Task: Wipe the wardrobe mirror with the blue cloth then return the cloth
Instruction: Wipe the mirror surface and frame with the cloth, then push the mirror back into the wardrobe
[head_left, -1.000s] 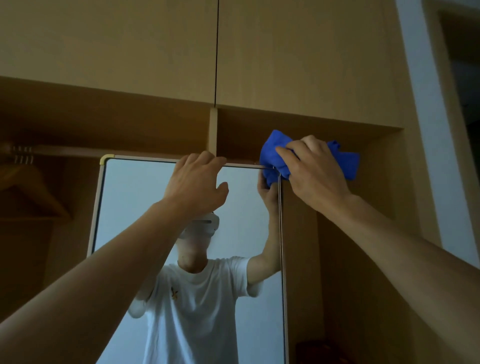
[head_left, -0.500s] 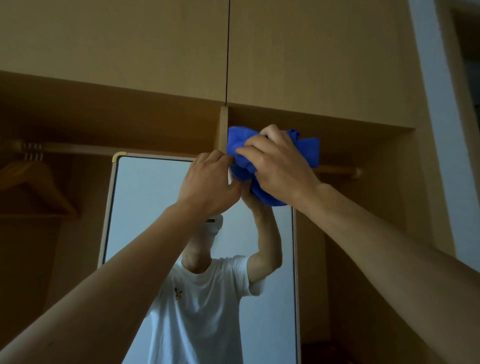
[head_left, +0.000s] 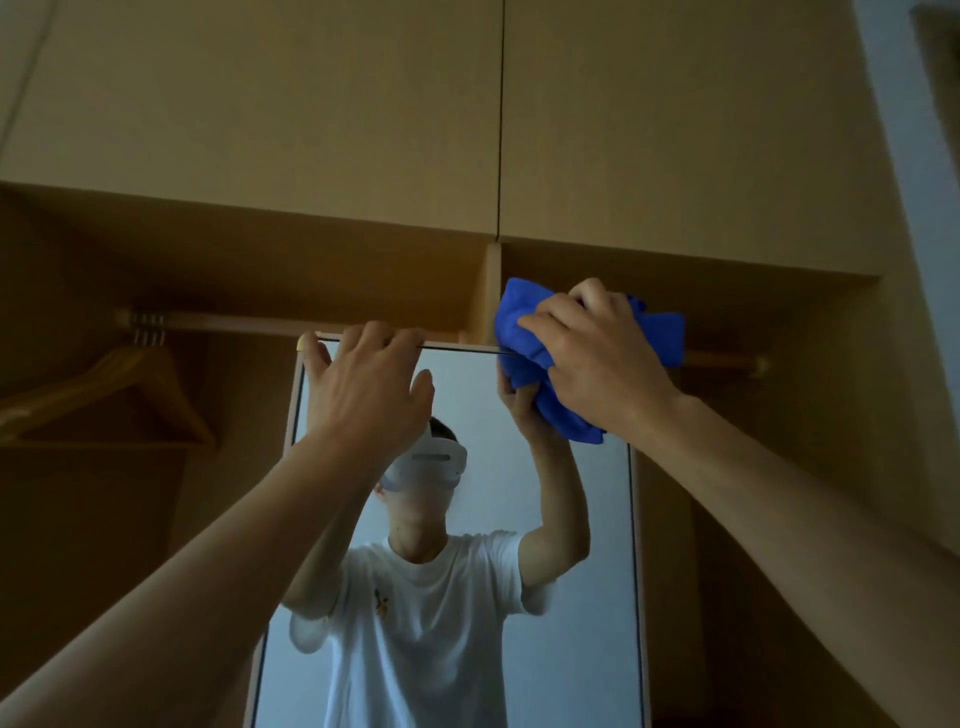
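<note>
The wardrobe mirror (head_left: 582, 597) is a tall framed panel in the middle of the open wardrobe, showing my reflection. My right hand (head_left: 597, 358) is shut on the bunched blue cloth (head_left: 524, 322) and presses it against the mirror's top right part, over the upper edge. My left hand (head_left: 369, 384) rests on the mirror's top edge near its left corner, fingers curled over the frame. Part of the cloth hangs below my right palm.
Closed wooden cupboard doors (head_left: 363, 114) fill the space above. A hanging rail with a wooden hanger (head_left: 130, 384) is at the left. Another rail (head_left: 727, 361) runs behind the cloth at the right. A white wall (head_left: 924, 156) borders the far right.
My right hand has carried the cloth from beyond the mirror's right edge leftwards onto the top of the glass. My left hand has slid left along the top edge towards the corner.
</note>
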